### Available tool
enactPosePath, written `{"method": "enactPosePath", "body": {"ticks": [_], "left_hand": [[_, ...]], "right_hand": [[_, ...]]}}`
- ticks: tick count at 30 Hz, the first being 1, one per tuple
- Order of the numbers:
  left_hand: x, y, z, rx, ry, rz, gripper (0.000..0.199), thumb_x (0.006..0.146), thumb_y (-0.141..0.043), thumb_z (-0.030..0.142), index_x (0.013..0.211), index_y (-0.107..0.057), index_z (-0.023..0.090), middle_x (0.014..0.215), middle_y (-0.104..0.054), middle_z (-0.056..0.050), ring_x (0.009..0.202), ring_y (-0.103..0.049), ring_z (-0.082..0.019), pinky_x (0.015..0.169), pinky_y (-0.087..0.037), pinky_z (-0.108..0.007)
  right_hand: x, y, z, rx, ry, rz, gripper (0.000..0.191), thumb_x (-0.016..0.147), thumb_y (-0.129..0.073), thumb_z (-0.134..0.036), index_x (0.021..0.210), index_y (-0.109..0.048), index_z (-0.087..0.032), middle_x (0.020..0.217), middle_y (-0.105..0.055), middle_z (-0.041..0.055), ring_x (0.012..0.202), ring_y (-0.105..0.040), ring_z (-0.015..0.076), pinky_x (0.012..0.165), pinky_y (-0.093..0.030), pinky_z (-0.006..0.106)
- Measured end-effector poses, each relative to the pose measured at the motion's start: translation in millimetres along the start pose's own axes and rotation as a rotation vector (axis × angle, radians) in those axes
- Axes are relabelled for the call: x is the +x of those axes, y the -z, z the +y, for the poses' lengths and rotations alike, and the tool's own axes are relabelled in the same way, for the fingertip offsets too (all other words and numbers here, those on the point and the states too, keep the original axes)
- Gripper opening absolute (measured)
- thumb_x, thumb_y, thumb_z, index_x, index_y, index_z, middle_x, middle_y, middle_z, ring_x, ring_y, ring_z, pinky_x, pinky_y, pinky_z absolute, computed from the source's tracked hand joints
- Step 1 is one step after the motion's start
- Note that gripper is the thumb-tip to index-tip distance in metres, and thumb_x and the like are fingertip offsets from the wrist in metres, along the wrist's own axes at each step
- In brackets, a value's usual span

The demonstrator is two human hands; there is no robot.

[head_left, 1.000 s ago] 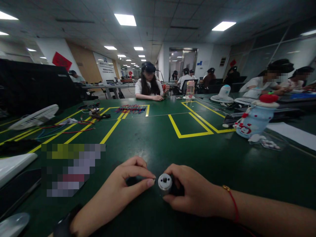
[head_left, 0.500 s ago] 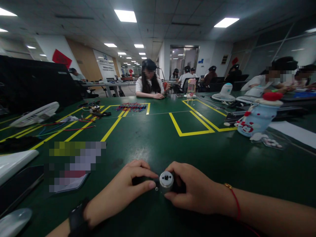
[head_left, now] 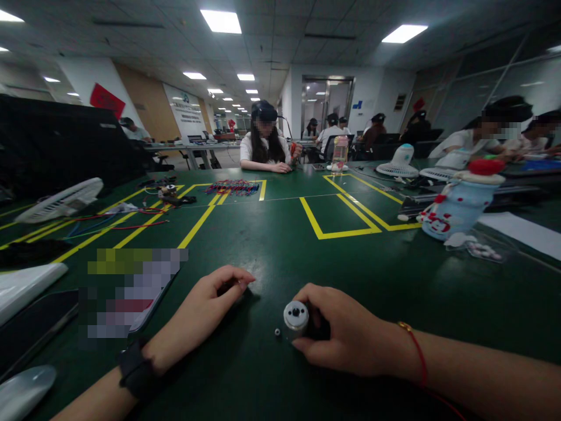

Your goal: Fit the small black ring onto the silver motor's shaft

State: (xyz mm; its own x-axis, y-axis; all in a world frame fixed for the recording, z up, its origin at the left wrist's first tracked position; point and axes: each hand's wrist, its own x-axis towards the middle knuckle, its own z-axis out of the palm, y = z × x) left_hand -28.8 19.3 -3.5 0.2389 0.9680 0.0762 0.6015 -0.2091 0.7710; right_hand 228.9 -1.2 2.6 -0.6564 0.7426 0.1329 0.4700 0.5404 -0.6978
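Note:
My right hand [head_left: 335, 327] is wrapped round the side of a short silver metal cylinder [head_left: 295, 316] that stands upright on the table. The cylinder looks like a small motor, with a dark centre and small holes in its top face. Just left of it lies a tiny metal piece [head_left: 277, 332], too small to name for sure. My left hand [head_left: 219, 295] is raised to the left and further out, apart from the cylinder. Its thumb and index fingertips come together in a pinch; whether anything sits between them is too small to make out.
A phone-like, blurred-out item [head_left: 144, 292] lies left of my left hand, with a white mouse [head_left: 26, 389] nearer. Wires and a white fan [head_left: 61, 202] are at the left. A blue bottle [head_left: 460, 204] stands at the right. Across the green table [head_left: 263, 240] sits a person [head_left: 265, 137].
My left hand has moved away from the cylinder, up and to the left, and its thumb and index finger have come together. The right hand stays on the cylinder. The tiny piece stays beside it.

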Motion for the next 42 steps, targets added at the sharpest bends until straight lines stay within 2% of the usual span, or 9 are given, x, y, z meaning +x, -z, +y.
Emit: {"method": "enactPosePath", "body": {"ticks": [4, 11, 15, 20, 22, 26, 32, 39, 42], "left_hand": [[-4, -1.9, 3, 0.130, -0.171, -0.126, 0.012, 0.084, -0.056, 0.021, 0.090, -0.066, 0.024, 0.102, -0.063, -0.002, 0.100, -0.056, -0.022, 0.091, -0.042, -0.036], [-17, -19.0, 24, 0.187, -0.250, -0.227, 0.010, 0.078, -0.070, 0.028, 0.088, -0.068, 0.028, 0.105, -0.061, 0.000, 0.102, -0.053, -0.024, 0.092, -0.038, -0.039], [-19, -24.8, 33, 0.037, -0.240, -0.191, 0.007, 0.086, -0.062, 0.025, 0.085, -0.069, 0.026, 0.094, -0.062, 0.000, 0.091, -0.057, -0.019, 0.082, -0.043, -0.031], [-21, -23.8, 46, -0.058, -0.241, 0.024, 0.009, 0.087, -0.062, 0.028, 0.090, -0.070, 0.028, 0.089, -0.061, 0.001, 0.083, -0.058, -0.017, 0.075, -0.045, -0.028], [-22, -25.4, 51, -0.053, -0.257, 0.049, 0.009, 0.086, -0.062, 0.026, 0.091, -0.071, 0.028, 0.087, -0.060, 0.000, 0.082, -0.058, -0.017, 0.073, -0.046, -0.027], [-22, -30.1, 57, -0.023, -0.292, 0.007, 0.016, 0.088, -0.059, 0.019, 0.094, -0.071, 0.027, 0.087, -0.059, 0.000, 0.081, -0.057, -0.016, 0.072, -0.045, -0.027], [-23, -31.4, 59, -0.008, -0.306, -0.037, 0.019, 0.089, -0.057, 0.020, 0.101, -0.069, 0.028, 0.091, -0.058, 0.000, 0.085, -0.057, -0.015, 0.074, -0.045, -0.026], [-27, -27.1, 52, -0.037, -0.295, -0.084, 0.023, 0.092, -0.053, 0.023, 0.108, -0.067, 0.031, 0.096, -0.057, 0.000, 0.090, -0.056, -0.016, 0.080, -0.044, -0.028], [-26, -23.0, 45, -0.088, -0.229, -0.079, 0.023, 0.092, -0.052, 0.028, 0.112, -0.064, 0.031, 0.101, -0.058, 0.000, 0.093, -0.056, -0.018, 0.082, -0.043, -0.029]], "right_hand": [[0, -1, 0, -0.011, -0.001, 0.004, 0.030, 0.071, -0.066, -0.023, 0.099, -0.055, -0.018, 0.083, -0.061, 0.0007, 0.064, -0.051, 0.0129, 0.054, -0.036, 0.024], [1, -3, 2, -0.028, 0.023, 0.019, 0.030, 0.070, -0.066, -0.022, 0.098, -0.055, -0.018, 0.084, -0.060, 0.0010, 0.066, -0.050, 0.0139, 0.056, -0.038, 0.025], [1, -3, 2, -0.030, 0.014, 0.016, 0.030, 0.071, -0.066, -0.023, 0.099, -0.054, -0.019, 0.084, -0.060, 0.0008, 0.066, -0.050, 0.0138, 0.055, -0.037, 0.025], [1, -4, 3, -0.054, 0.030, 0.026, 0.028, 0.071, -0.067, -0.025, 0.095, -0.054, -0.019, 0.081, -0.059, -0.0008, 0.064, -0.049, 0.0129, 0.054, -0.036, 0.024], [1, -5, 4, -0.074, 0.038, 0.024, 0.027, 0.072, -0.067, -0.028, 0.094, -0.054, -0.019, 0.080, -0.058, -0.0009, 0.064, -0.049, 0.0129, 0.055, -0.035, 0.025], [2, -6, 5, -0.090, 0.050, 0.022, 0.026, 0.074, -0.066, -0.031, 0.093, -0.053, -0.019, 0.079, -0.057, -0.0006, 0.063, -0.048, 0.0129, 0.054, -0.035, 0.025], [3, -6, 4, -0.074, 0.059, 0.013, 0.024, 0.073, -0.065, -0.027, 0.092, -0.053, -0.019, 0.078, -0.056, -0.0013, 0.061, -0.047, 0.0123, 0.053, -0.034, 0.024], [3, -4, 4, -0.080, 0.060, 0.023, 0.025, 0.073, -0.067, -0.028, 0.093, -0.054, -0.019, 0.079, -0.056, -0.0015, 0.063, -0.047, 0.0122, 0.054, -0.034, 0.024], [2, -3, 4, -0.056, 0.066, 0.032, 0.028, 0.072, -0.068, -0.026, 0.096, -0.054, -0.019, 0.079, -0.056, -0.0027, 0.063, -0.047, 0.0115, 0.055, -0.034, 0.023]]}}
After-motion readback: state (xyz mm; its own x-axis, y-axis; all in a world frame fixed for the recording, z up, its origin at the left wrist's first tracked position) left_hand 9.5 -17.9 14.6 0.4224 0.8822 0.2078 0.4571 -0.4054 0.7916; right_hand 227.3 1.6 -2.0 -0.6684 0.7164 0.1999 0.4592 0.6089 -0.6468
